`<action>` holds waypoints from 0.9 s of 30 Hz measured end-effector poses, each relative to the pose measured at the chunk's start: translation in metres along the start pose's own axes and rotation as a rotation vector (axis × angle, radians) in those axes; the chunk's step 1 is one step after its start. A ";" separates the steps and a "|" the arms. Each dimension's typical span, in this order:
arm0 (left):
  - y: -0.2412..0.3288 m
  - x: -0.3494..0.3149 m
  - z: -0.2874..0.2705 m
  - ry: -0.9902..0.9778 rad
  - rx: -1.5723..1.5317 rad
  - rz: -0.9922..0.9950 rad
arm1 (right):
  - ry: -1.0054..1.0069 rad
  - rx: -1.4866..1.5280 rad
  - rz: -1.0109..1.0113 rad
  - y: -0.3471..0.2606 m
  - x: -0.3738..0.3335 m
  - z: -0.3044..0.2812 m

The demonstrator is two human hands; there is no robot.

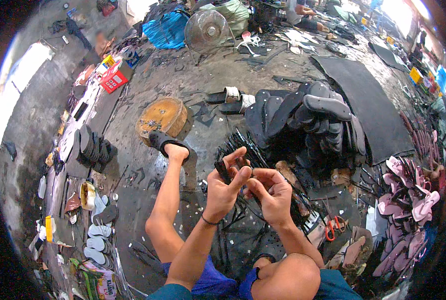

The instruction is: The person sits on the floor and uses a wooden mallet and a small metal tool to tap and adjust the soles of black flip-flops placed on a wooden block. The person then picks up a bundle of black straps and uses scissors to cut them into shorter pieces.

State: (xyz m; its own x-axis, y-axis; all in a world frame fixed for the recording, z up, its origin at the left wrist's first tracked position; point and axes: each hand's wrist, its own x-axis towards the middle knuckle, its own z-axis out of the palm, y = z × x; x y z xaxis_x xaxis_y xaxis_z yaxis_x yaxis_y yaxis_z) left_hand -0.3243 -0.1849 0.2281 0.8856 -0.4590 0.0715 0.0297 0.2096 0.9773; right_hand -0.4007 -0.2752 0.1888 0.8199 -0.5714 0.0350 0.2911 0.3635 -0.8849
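Note:
My left hand (pixel 224 189) and my right hand (pixel 271 194) meet in front of my knees. Between the left thumb and fingers is a black rubber-like strip (pixel 222 171), one end sticking out on the left. The right thumb and forefinger pinch close to the left thumb, apparently on another part of the strip, though the fingers cover most of it. Just beyond the hands lies a bundle of thin black strips (pixel 247 146). Behind it rises a big pile of black shoe soles (pixel 308 112).
A round wooden block (pixel 163 118) stands by my left foot. Orange-handled scissors (pixel 335 228) lie right of my knee. Pink straps (pixel 408 210) are heaped at the right, before a black rubber sheet (pixel 365 107). A fan (pixel 206 31) stands at the back; a person (pixel 305 15) sits beyond.

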 end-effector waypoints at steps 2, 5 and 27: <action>-0.004 0.001 -0.004 -0.074 0.008 0.095 | -0.100 0.010 0.026 0.004 -0.004 0.001; -0.010 -0.001 -0.006 -0.114 0.042 0.025 | -0.126 -0.011 0.050 0.008 -0.007 0.005; 0.104 0.016 -0.194 0.237 -0.346 0.273 | -0.616 -0.414 0.339 0.088 -0.052 -0.105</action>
State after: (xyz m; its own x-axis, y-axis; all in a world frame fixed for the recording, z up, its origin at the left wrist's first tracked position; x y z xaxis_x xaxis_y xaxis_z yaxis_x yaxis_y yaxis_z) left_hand -0.2174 -0.0031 0.2922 0.9623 -0.1470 0.2290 -0.1013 0.5876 0.8028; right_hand -0.4694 -0.2910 0.0599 0.9897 0.0716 -0.1236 -0.1288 0.0734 -0.9889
